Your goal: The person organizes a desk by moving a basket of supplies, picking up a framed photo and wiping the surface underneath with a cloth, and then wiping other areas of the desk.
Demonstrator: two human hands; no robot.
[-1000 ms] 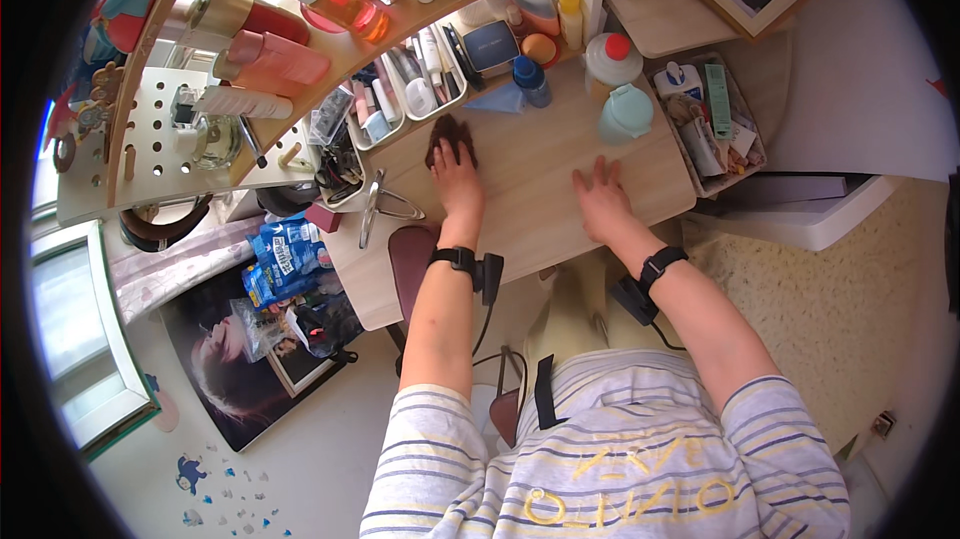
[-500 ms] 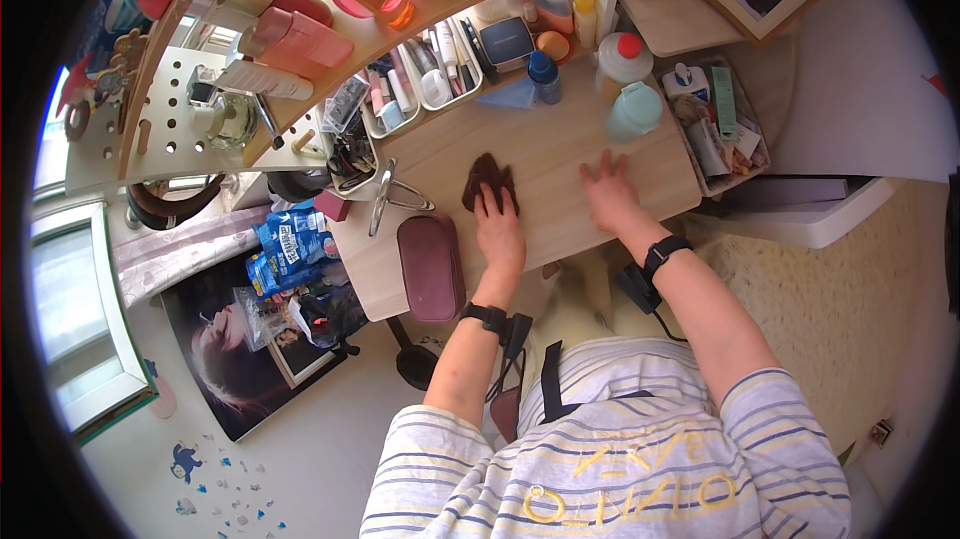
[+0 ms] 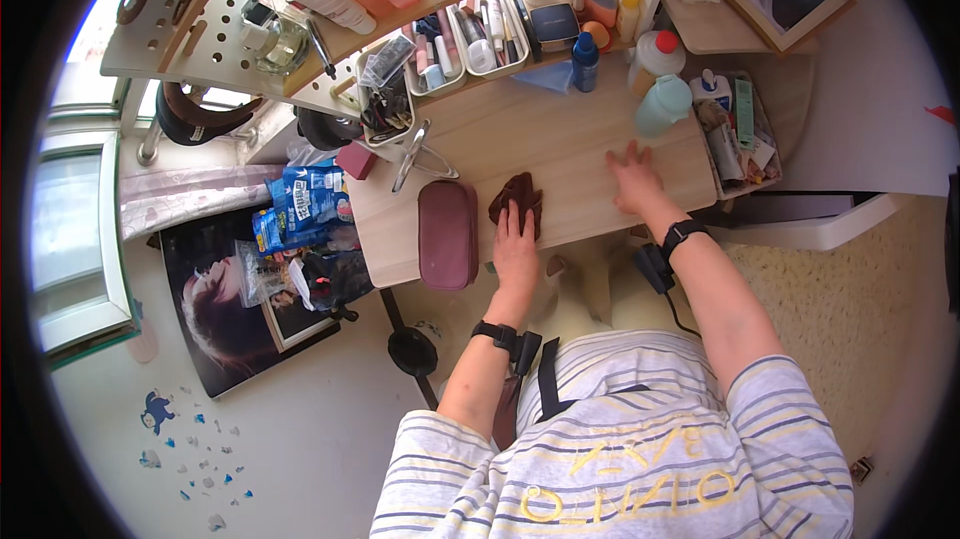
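My left hand presses a crumpled dark brown cloth onto the light wooden desk, near its front edge. The fingers lie over the cloth and hold it against the surface. Farther right, my right hand rests palm down on the desk with its fingers spread and nothing in it. A maroon zipped case lies left of the cloth. Behind it stands a small oval mirror on a stand.
At the back are a blue bottle, a pale teal bottle and white trays of cosmetics. A shelf of bottles hangs above. A filled bin borders the desk's right side; a drawer juts out below.
My left hand has drawn the brown cloth toward the desk's front edge, right of the maroon case. My right hand stays spread on the desk. The whole view has shifted a little.
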